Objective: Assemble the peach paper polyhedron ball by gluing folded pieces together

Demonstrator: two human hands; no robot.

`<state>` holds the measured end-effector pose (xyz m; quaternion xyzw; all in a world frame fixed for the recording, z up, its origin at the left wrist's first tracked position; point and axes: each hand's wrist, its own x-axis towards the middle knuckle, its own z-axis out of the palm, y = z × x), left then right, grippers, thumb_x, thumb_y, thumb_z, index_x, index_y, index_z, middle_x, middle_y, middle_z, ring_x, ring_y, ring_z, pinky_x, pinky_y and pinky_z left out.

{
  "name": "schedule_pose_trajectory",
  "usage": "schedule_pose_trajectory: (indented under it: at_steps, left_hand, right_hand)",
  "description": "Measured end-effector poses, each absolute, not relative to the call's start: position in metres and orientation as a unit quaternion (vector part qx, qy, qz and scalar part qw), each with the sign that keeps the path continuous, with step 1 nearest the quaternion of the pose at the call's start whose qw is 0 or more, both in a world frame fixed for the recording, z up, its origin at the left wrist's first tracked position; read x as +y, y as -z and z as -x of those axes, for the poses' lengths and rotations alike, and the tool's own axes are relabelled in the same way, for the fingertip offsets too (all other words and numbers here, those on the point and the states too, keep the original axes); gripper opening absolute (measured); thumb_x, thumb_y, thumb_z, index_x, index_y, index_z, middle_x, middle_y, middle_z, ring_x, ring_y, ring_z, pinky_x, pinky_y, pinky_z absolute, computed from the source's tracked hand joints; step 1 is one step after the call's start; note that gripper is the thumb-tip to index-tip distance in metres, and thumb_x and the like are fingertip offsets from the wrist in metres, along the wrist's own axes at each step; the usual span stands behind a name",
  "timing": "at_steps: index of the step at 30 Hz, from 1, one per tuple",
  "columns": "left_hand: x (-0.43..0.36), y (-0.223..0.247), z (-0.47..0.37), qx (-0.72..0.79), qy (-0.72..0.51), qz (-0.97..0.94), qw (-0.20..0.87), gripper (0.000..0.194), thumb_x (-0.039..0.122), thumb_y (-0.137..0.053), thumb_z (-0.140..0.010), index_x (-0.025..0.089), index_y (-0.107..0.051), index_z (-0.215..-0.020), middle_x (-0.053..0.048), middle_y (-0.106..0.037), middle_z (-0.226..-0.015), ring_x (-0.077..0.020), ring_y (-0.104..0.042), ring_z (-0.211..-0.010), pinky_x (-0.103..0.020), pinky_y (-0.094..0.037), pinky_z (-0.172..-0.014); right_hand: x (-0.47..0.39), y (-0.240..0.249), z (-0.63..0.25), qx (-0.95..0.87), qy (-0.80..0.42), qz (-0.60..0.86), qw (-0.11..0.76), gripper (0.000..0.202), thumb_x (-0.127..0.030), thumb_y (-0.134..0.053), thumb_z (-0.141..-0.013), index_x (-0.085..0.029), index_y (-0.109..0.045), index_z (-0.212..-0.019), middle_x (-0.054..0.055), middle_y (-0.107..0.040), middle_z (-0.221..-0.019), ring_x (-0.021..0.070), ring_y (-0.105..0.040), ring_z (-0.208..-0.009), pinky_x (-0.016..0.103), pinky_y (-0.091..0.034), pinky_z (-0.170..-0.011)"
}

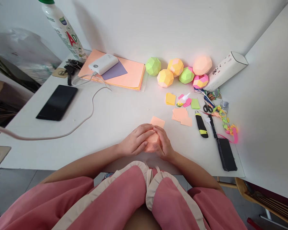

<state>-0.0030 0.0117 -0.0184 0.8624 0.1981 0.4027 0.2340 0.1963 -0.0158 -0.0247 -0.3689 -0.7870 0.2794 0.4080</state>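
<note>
Near the table's front edge I hold a peach folded-paper ball (152,142) between both hands. My left hand (136,139) wraps its left side and top, fingers over it. My right hand (165,143) closes around the right side, its thumb on the near face. The fingers hide much of the ball. Just beyond my hands lies a peach paper square (157,121). More peach squares (181,116) are to the right, with yellow squares (170,98), green squares (195,103) and a small glue bottle (183,100) behind them.
Finished-looking paper balls (165,78) sit along the wall. At right lie a utility knife (201,124), scissors (207,108), paper scraps and a black phone-like case (227,154). Left are a black phone (57,103), a white cable (93,108), a power bank (103,64) and a tall bottle (64,30).
</note>
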Motion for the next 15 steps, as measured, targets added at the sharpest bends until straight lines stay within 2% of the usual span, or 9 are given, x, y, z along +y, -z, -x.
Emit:
schedule_pose_trajectory:
  at_steps: [7,15]
  left_hand:
    - [0.0096,0.0213,0.0028,0.222,-0.393,-0.856,0.252,0.053,0.037,-0.033,-0.1,0.02,-0.023,-0.149,-0.021,-0.041,-0.14,-0.0322,-0.044,-0.129,-0.056,-0.046,-0.102]
    - [0.0096,0.0233,0.0042,0.259,-0.369,-0.845,0.287,0.082,0.056,-0.058,-0.087,0.021,-0.019,-0.15,-0.022,-0.039,-0.143,-0.0369,-0.043,-0.132,-0.058,-0.045,-0.103]
  right_hand:
    - [-0.0149,0.0231,-0.1961,-0.786,-0.281,0.379,0.399,0.052,-0.045,-0.039,-0.095,-0.023,-0.033,-0.142,0.016,-0.047,-0.141,0.0316,-0.046,-0.133,0.056,-0.042,-0.109]
    - [-0.0147,0.0229,-0.1979,-0.787,-0.273,0.363,0.417,0.055,-0.048,-0.036,-0.097,-0.025,-0.029,-0.147,0.015,-0.046,-0.14,0.0288,-0.047,-0.13,0.052,-0.044,-0.107]
